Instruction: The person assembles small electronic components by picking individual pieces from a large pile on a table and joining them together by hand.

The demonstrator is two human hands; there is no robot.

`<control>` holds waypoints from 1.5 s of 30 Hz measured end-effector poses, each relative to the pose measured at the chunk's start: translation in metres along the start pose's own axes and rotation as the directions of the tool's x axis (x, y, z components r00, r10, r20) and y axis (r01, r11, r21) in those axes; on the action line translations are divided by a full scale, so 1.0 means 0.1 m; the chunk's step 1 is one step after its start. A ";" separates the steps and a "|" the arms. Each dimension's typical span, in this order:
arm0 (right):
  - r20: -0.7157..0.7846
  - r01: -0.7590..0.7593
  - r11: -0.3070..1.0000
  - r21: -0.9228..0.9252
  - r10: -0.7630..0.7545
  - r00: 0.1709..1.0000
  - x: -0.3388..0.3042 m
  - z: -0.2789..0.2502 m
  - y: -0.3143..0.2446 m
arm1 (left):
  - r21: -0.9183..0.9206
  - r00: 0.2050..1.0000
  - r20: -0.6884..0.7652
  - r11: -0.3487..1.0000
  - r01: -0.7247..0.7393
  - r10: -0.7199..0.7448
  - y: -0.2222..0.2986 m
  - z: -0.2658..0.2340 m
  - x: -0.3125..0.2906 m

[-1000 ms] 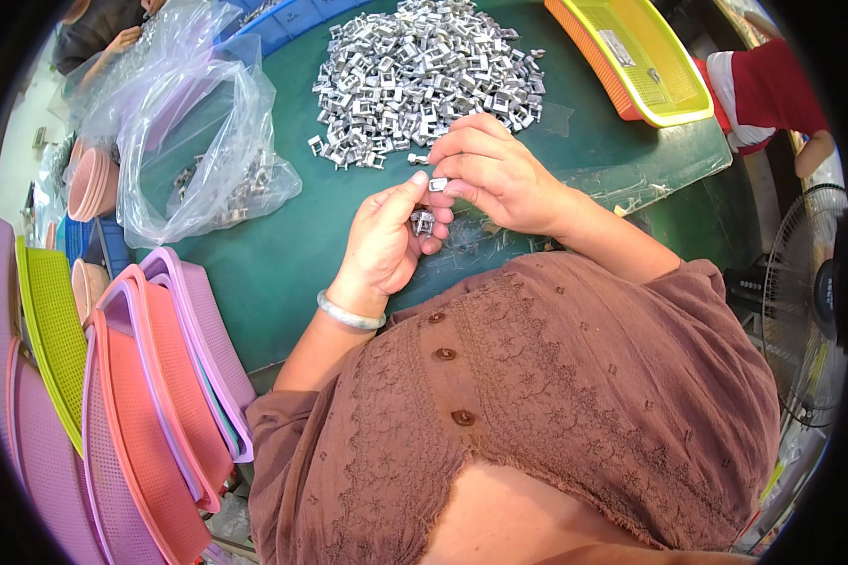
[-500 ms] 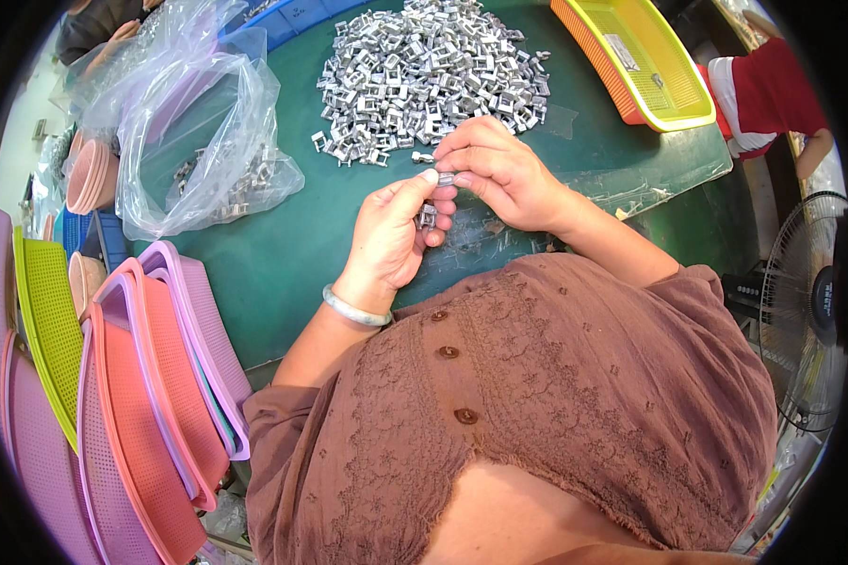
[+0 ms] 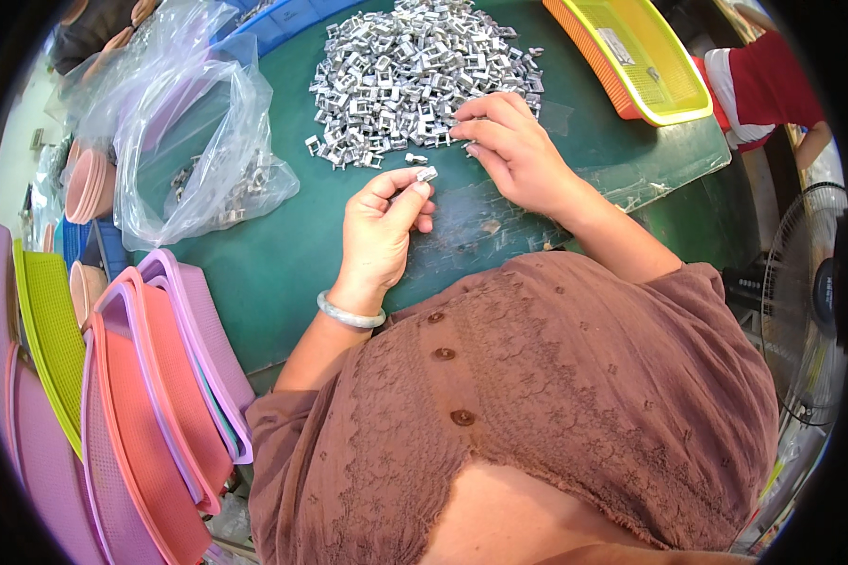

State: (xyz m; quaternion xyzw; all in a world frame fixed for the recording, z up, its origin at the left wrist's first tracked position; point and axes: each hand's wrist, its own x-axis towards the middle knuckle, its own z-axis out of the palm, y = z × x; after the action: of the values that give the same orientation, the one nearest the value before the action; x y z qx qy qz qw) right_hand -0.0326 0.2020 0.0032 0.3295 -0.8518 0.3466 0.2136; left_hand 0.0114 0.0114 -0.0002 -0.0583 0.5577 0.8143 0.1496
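Between the thumb and fingers of my left hand (image 3: pixel 379 221) is a small silver metal piece (image 3: pixel 427 174), held just above the table in front of the pile. My right hand (image 3: pixel 518 155) is at the near right edge of a big heap of small frame-shaped metal pieces (image 3: pixel 424 71). Its thumb and fingertips are slightly apart, close to or touching pieces there. One loose metal piece (image 3: pixel 415 159) lies on the green table (image 3: pixel 283 282) between the heap and my left hand. Whatever else my left palm holds is hidden.
A clear plastic bag (image 3: pixel 207 151) with metal pieces stands to the left. Stacked purple and pink baskets (image 3: pixel 165 377) are at the lower left. A yellow basket (image 3: pixel 674 104) sits at the far right. Beyond are a fan (image 3: pixel 806 301) and a person in a red sleeve (image 3: pixel 773 85).
My hands, together before, have separated. The right hand moved up and right to the heap; the left shifted slightly left, and a metal piece now shows at its fingertips.
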 end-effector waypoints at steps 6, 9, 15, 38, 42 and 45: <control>0.098 0.019 0.962 -0.272 0.008 0.995 0.07 0.09 0.01 | -0.363 0.989 0.102 0.921 0.138 -0.108 0.03 -0.15 0.05; 0.151 0.026 0.956 -0.291 0.019 0.988 0.12 0.12 0.00 | -0.437 0.983 0.153 0.885 0.158 -0.099 0.05 -0.19 0.04; 0.018 -0.060 0.998 -0.029 0.061 0.998 0.10 0.12 0.02 | -0.342 0.971 0.078 0.909 0.237 -0.224 0.04 -0.18 0.04; 0.070 -0.245 0.663 0.708 0.279 0.958 -0.06 0.11 -0.22 | -0.127 0.998 0.036 0.990 0.063 -0.059 0.13 0.04 -0.07; -0.024 -0.074 0.819 0.569 0.106 0.994 -0.04 0.09 -0.22 | -0.215 0.975 0.105 0.952 0.216 -0.198 0.18 0.01 -0.09; -0.034 -0.017 0.867 0.498 0.039 0.999 -0.04 0.07 -0.21 | -0.226 0.958 0.130 0.933 0.279 -0.255 0.19 0.04 -0.10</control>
State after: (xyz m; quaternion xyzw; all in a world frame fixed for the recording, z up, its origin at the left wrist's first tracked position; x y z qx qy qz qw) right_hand -0.0161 0.1866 0.0057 0.3534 -0.7340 0.5641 0.1347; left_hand 0.0152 0.0066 0.0206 -0.1112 0.4330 0.8503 0.2779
